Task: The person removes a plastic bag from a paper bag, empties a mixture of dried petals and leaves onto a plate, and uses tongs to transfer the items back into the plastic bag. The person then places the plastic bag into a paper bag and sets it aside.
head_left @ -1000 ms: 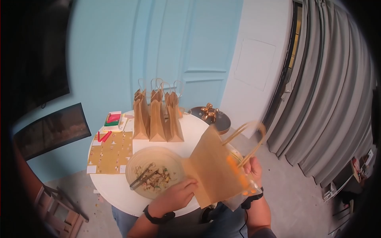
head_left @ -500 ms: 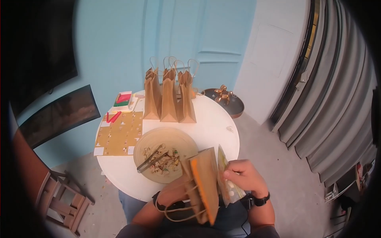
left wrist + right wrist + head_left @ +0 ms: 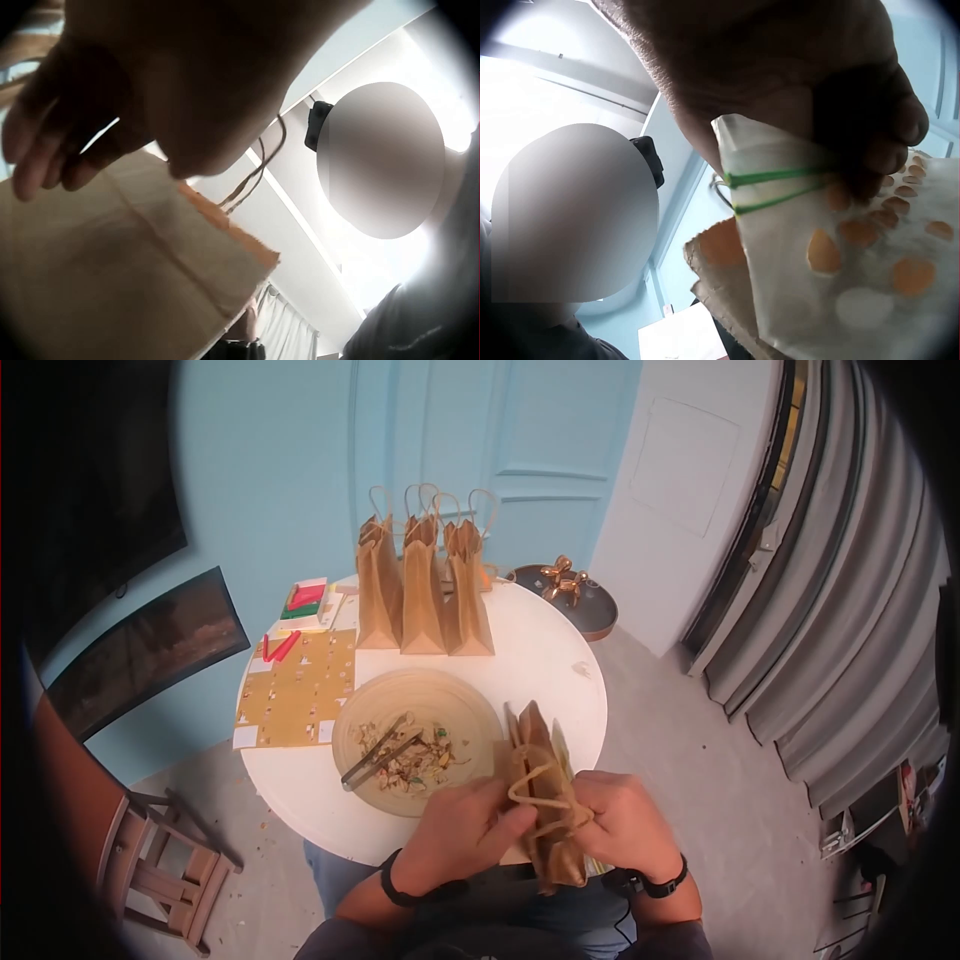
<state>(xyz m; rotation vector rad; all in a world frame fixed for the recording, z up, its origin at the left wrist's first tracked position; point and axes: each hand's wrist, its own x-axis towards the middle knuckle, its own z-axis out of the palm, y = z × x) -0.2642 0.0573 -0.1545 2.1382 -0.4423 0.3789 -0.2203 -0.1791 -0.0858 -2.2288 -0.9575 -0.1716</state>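
A brown paper bag point(image 3: 545, 845) with a twisted handle stands between my hands in the head view, over the table's near edge. My left hand point(image 3: 465, 832) holds its left side near the rim, with fingers along the paper point(image 3: 112, 255) in the left wrist view. On the bag's other side, my right hand point(image 3: 628, 822) grips a clear zip bag point(image 3: 802, 300) with a green seal line. Orange and white round shapes show on or through that zip bag. The paper bag's torn-looking rim point(image 3: 720, 255) lies behind it.
A round plate point(image 3: 350, 705) bearing food scraps and dark tongs point(image 3: 380, 755) sits left of my hands. Several upright paper bags point(image 3: 423, 605) stand at the back. A patterned brown sheet point(image 3: 300, 695), pink strips point(image 3: 286, 647) and a small box point(image 3: 305, 600) lie at the left.
The paper bag was held tilted with its handles to the right, swung handles down to the left, and now stands upright between my hands. The zip bag stays with my right hand.
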